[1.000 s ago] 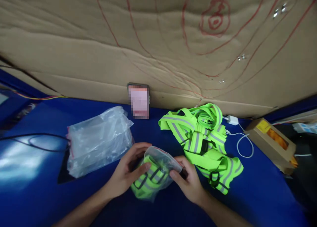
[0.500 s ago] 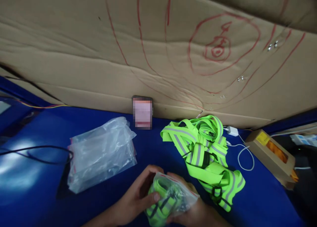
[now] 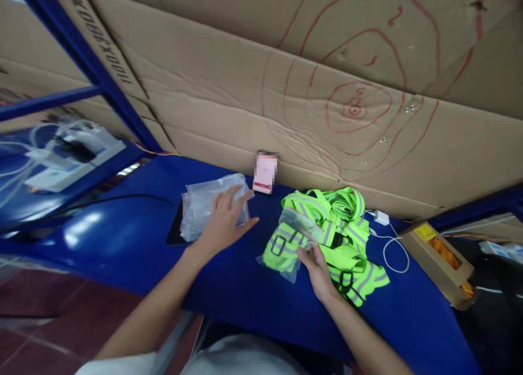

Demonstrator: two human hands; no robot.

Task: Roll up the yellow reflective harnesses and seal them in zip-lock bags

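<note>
My right hand grips the edge of a clear plastic bag, thumb on top. Inside the bag is a folded neon-green reflective strap with grey stripes and a black buckle. More green reflective straps lie in a loose heap just behind and to the right of that bag. My left hand is over a stack of clear plastic bags, fingers spread and holding nothing. Whether its fingertips touch the stack I cannot tell.
A phone leans against the cardboard wall behind the blue table. To the right are a white charger with its cable and a cardboard box with orange contents. A black cable crosses the left side.
My left hand has let go of the filled bag and moved left to the stack of bags. My right hand has carried the filled bag forward, beside the straps. The view has shifted.
</note>
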